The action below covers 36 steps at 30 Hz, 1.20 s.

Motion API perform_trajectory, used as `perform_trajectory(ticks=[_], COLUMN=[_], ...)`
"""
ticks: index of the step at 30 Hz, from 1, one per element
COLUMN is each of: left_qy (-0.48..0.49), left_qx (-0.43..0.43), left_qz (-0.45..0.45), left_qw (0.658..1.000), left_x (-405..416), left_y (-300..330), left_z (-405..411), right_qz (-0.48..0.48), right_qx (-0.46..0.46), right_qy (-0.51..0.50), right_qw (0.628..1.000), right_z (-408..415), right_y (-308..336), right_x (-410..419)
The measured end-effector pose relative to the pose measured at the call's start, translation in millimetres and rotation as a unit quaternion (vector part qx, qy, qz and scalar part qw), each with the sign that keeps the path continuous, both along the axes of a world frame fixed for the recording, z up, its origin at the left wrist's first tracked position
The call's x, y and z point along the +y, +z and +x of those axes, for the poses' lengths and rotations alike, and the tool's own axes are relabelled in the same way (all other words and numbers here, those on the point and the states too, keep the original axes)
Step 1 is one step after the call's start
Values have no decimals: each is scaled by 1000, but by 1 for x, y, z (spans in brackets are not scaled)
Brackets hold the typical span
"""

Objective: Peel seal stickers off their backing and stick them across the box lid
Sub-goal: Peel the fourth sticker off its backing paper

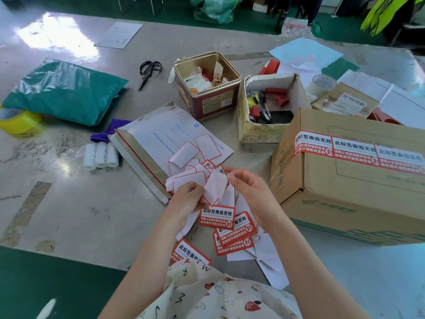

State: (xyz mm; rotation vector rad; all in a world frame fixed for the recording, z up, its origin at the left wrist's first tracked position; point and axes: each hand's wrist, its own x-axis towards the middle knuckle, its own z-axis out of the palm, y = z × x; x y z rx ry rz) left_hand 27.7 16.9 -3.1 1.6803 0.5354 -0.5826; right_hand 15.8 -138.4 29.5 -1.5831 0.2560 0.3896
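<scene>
A brown cardboard box (358,192) stands at the right with three red-and-white seal stickers (354,150) stuck in a row across its lid. Both my hands hold one seal sticker on its backing (215,187) above the table. My left hand (187,198) grips the white backing from below. My right hand (247,187) pinches its upper edge, where a red corner shows. Several unused red seal stickers (232,229) lie below my hands. A heap of empty red-edged backing papers (193,160) lies on a white envelope (165,137).
A red tin (208,104) and a small open carton with pens (250,127) stand behind the envelope. Scissors (147,72), a green mailer bag (64,90), yellow tape (19,122) and three white rolls (101,155) lie to the left. Papers and clear tape lie at the back right.
</scene>
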Motion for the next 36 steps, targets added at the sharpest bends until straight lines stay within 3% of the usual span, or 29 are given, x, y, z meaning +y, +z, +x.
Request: perform_trajectory(ticks=[10,24,30,36], left_qy=[-16,-61,-61,-20], left_qx=[18,-37,-62,-52], left_qz=[50,34,57,48], left_qw=[998,997,995,997], left_x=[2,-2,-1,0], left_y=[-4,9,12,9], left_z=[-1,-4,-4,-5], right_qz=[59,-173,-170,-182], right_qx=[-20,-25,8,-14], right_qy=[37,126,177,165], right_qw=[997,976,969,969], right_z=[-1,-3,-4,-4], right_y=[7,-2,1,-1], right_x=[-4,0,1,0])
